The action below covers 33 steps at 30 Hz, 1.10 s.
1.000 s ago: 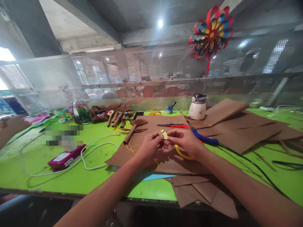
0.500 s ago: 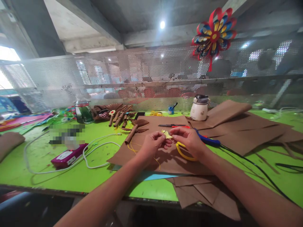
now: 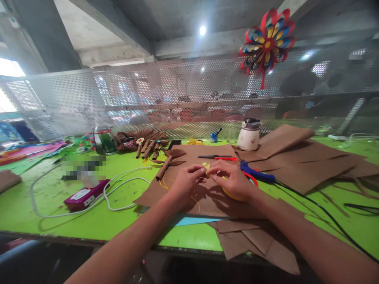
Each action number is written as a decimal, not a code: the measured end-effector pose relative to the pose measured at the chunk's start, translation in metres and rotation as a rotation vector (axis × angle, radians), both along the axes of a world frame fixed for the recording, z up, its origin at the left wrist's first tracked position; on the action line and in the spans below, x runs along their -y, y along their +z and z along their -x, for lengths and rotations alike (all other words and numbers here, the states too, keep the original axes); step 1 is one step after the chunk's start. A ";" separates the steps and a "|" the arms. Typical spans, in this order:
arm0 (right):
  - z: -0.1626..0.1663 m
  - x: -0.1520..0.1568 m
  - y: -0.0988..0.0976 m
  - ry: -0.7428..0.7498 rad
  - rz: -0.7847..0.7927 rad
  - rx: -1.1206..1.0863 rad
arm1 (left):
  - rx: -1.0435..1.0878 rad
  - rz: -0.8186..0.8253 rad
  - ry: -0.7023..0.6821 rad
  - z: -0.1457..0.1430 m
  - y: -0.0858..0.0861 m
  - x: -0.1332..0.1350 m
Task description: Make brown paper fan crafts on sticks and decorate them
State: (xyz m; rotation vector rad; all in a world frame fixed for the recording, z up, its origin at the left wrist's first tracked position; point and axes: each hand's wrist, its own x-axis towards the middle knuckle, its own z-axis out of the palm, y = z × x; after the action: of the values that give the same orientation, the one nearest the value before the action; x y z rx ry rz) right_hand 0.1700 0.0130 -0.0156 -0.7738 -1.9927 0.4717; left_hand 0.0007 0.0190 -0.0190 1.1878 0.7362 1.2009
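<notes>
My left hand (image 3: 187, 184) and my right hand (image 3: 232, 179) meet over a brown paper sheet (image 3: 207, 197) on the green table (image 3: 59, 213). Both pinch a small yellow paper piece (image 3: 206, 166) between their fingertips. A yellow ring (image 3: 227, 193) lies under my right hand, partly hidden. Thin yellow threads (image 3: 166, 185) trail on the brown paper beside my left wrist.
Red-handled scissors (image 3: 219, 158) and a blue-handled tool (image 3: 256, 174) with a black cable lie just beyond my hands. Rolled brown paper fans (image 3: 166, 159), a jar (image 3: 103, 139), a white pot (image 3: 249, 135), a magenta device (image 3: 85, 195) with white cord, and stacked brown sheets (image 3: 310, 161) surround them. A paper pinwheel (image 3: 266, 39) hangs above.
My hands have drawn closer together and dropped slightly, covering more of the yellow piece and the ring. A sleeve at the far left has pulled back toward the edge.
</notes>
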 end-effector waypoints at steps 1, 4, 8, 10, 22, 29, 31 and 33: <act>0.001 0.000 0.000 -0.001 -0.014 0.000 | 0.021 0.022 -0.005 0.000 0.000 -0.001; 0.002 0.001 -0.001 -0.004 -0.013 -0.027 | 0.006 0.043 0.006 0.001 -0.001 -0.002; 0.002 0.000 0.000 0.017 0.119 -0.101 | -0.102 -0.028 0.038 0.002 -0.003 -0.004; 0.003 0.000 0.000 0.021 0.264 -0.181 | -0.122 -0.071 0.038 0.001 -0.005 -0.004; 0.007 -0.001 -0.004 0.004 0.516 -0.246 | -0.140 -0.101 0.070 -0.001 -0.003 -0.002; 0.003 -0.005 -0.004 -0.007 0.481 -0.217 | -0.049 0.054 -0.063 0.000 -0.006 -0.002; 0.003 -0.006 -0.005 -0.015 0.449 -0.211 | -0.071 0.062 -0.084 0.000 -0.006 -0.002; 0.003 -0.008 -0.007 -0.002 0.445 -0.231 | -0.105 0.061 -0.111 0.000 -0.006 -0.001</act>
State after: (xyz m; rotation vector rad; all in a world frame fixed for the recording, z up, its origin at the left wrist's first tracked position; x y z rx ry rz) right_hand 0.1668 0.0206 -0.0221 -0.9420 -1.6895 0.9796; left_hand 0.0006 0.0202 -0.0246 1.2318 0.7701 1.0240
